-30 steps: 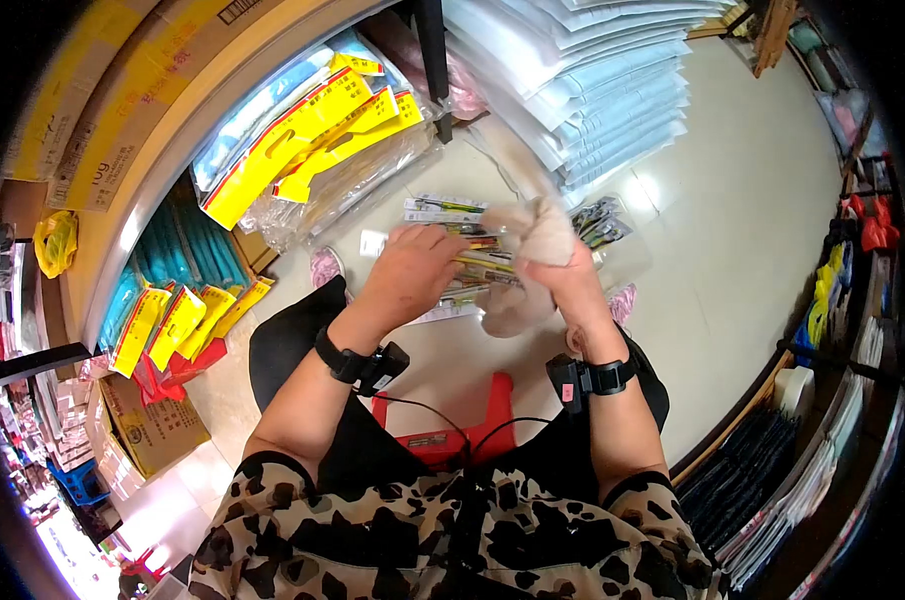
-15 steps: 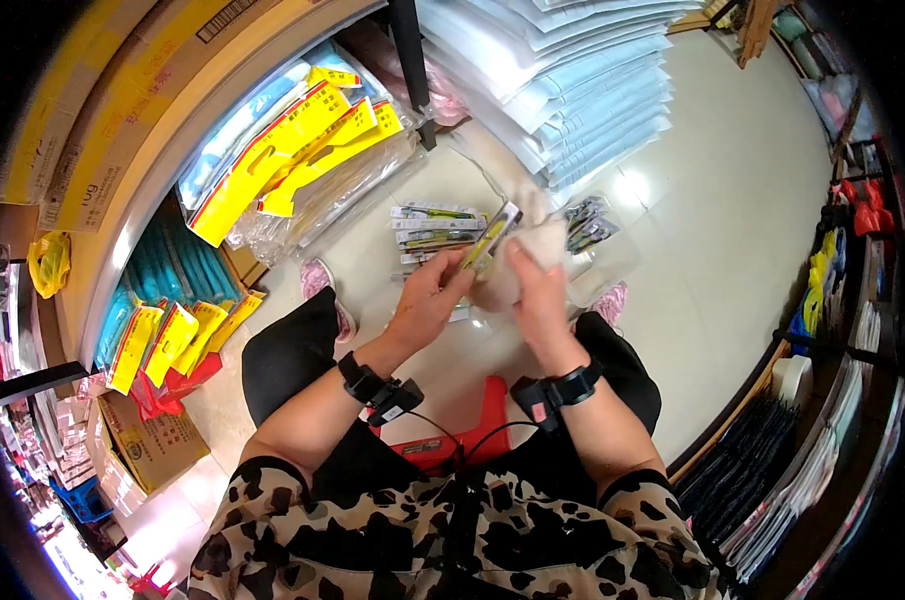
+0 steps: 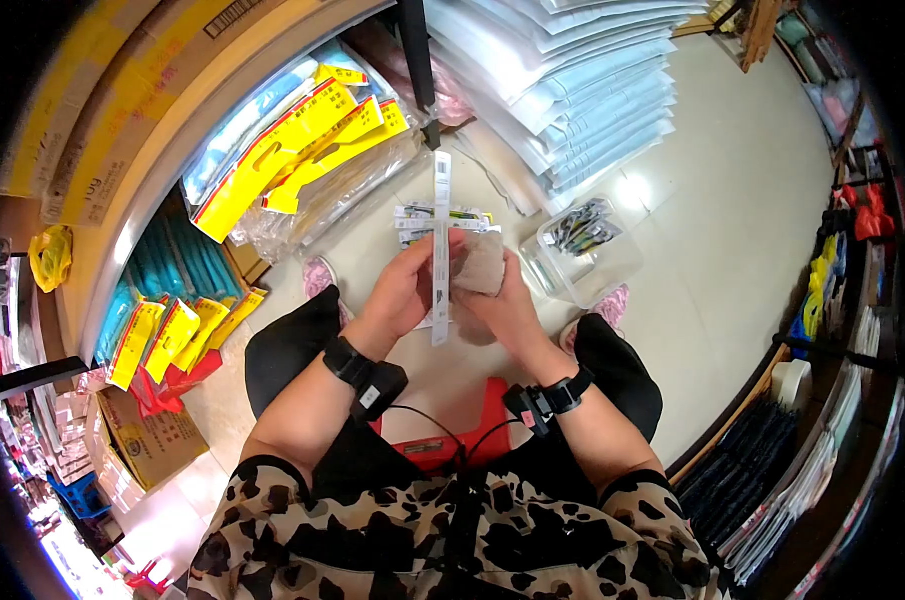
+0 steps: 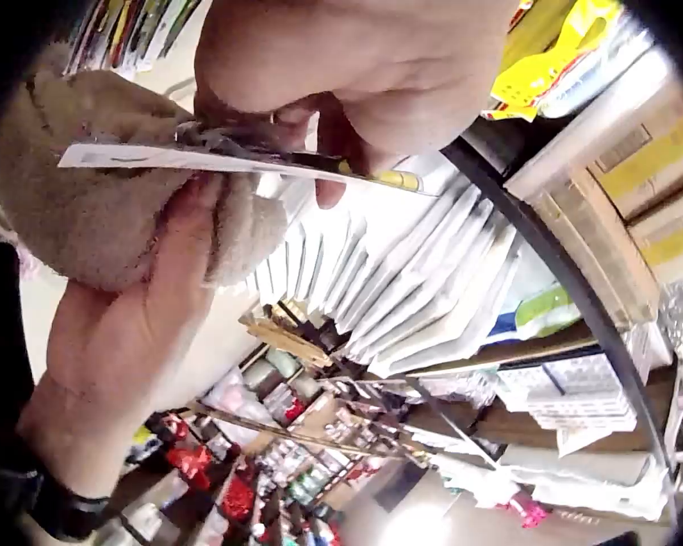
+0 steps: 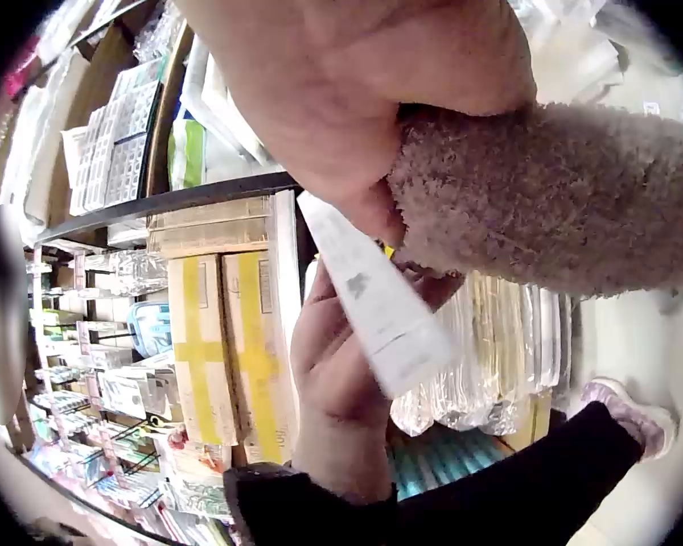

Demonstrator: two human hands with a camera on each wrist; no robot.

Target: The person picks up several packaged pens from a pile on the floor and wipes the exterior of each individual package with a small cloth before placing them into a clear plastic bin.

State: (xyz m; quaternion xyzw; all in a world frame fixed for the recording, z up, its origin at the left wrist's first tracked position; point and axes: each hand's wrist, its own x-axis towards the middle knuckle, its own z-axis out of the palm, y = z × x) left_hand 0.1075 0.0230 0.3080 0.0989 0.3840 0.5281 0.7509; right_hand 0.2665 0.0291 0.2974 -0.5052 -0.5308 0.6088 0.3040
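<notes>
My left hand [image 3: 401, 290] grips a long, narrow carded pack [image 3: 441, 265], its white back with a barcode facing up in the head view. Seen edge-on in the left wrist view, the pack [image 4: 137, 157] has something dark and yellow on its other face. A greyish-beige fuzzy cloth [image 3: 481, 265] is bunched in my right hand [image 3: 510, 310], up against the pack. In the right wrist view the cloth [image 5: 558, 199] hangs out past the fingers. Below the hands, similar carded packs [image 3: 413, 215] lie on the floor. A clear plastic tub [image 3: 578, 288] to the right holds several more.
Stacked pale-blue plastic-wrapped sheets [image 3: 603, 120] stand ahead. Yellow-headed packages [image 3: 283, 150] lie on the left shelf, with teal ones [image 3: 178, 255] below. A red stool [image 3: 493, 425] is between the legs. An open carton [image 3: 158, 435] sits lower left; a loaded rack [image 3: 823, 400] lines the right.
The left hand went from the packs on the floor to holding one up, then turned it upright with its white back showing. The right hand brought the cloth in leftward against it.
</notes>
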